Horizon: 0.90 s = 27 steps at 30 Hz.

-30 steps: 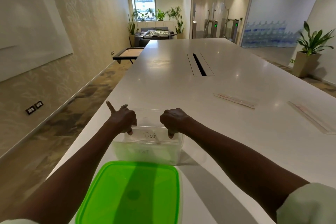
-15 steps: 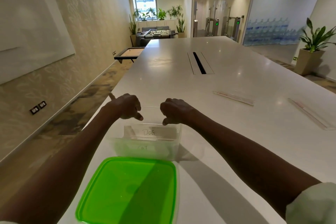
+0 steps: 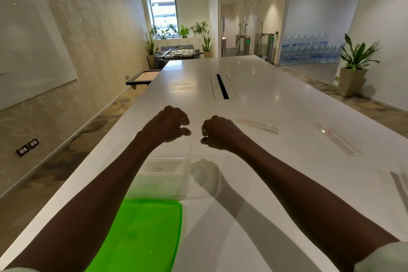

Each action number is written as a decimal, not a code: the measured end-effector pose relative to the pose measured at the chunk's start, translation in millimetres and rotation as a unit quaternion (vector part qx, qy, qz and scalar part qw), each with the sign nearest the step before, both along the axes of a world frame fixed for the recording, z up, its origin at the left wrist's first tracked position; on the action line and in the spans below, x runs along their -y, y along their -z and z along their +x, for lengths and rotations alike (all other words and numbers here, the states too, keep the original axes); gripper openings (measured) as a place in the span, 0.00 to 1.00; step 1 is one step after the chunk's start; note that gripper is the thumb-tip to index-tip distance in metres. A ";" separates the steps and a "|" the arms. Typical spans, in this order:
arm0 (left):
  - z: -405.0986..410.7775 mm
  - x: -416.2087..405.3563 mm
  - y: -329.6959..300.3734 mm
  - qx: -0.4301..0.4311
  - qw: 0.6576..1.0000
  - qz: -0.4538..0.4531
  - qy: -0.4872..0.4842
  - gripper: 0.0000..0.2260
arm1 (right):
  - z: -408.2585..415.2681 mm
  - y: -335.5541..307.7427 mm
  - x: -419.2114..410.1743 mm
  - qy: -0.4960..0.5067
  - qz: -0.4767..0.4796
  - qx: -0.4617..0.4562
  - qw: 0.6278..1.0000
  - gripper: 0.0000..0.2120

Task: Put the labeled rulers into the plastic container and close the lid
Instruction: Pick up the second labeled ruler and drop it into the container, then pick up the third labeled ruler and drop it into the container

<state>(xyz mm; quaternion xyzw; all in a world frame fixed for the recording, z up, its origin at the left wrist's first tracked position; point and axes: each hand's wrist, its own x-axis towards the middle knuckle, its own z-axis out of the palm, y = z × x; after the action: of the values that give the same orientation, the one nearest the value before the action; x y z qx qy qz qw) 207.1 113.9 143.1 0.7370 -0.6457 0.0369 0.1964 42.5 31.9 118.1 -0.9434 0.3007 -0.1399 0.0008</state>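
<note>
Bright green translucent plastic lid (image 3: 141, 234) lay flat on the long white table (image 3: 265, 104), nearest the camera, left of centre. Just beyond it stood the clear rectangular plastic container (image 3: 164, 181), uncovered, with a handwritten label reading roughly "DOG" visible through its wall; the left forearm crossed over its left part. Left hand (image 3: 171, 125) was raised above the table past the container, fingers curled loosely, nothing in it. Right hand (image 3: 217, 132) was level with it and close beside, also curled and gripping nothing. Further right, two clear plastic rulers lay flat on the table, well apart from the container: the nearer-centre ruler (image 3: 256, 125), then the far-right ruler (image 3: 339, 142).
</note>
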 end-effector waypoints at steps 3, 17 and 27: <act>-24.8 12.5 4.5 -0.017 1.000 -0.017 0.016 0.15 | -24.6 5.8 8.9 0.016 0.004 0.007 1.000 0.12; -110.6 68.2 37.1 -0.074 0.996 -0.048 0.033 0.05 | -127.7 34.3 58.1 0.098 0.021 0.061 0.993 0.10; -133.6 125.9 61.5 -0.130 0.991 -0.037 0.004 0.05 | -183.0 51.0 106.7 0.162 0.028 0.059 0.985 0.08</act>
<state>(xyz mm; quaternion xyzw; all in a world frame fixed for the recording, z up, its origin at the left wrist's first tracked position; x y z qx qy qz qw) 73.4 -12.0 81.6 0.7250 -0.6158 -0.0363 0.3064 -140.5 -74.8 67.1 -0.8720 0.4526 -0.1855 0.0221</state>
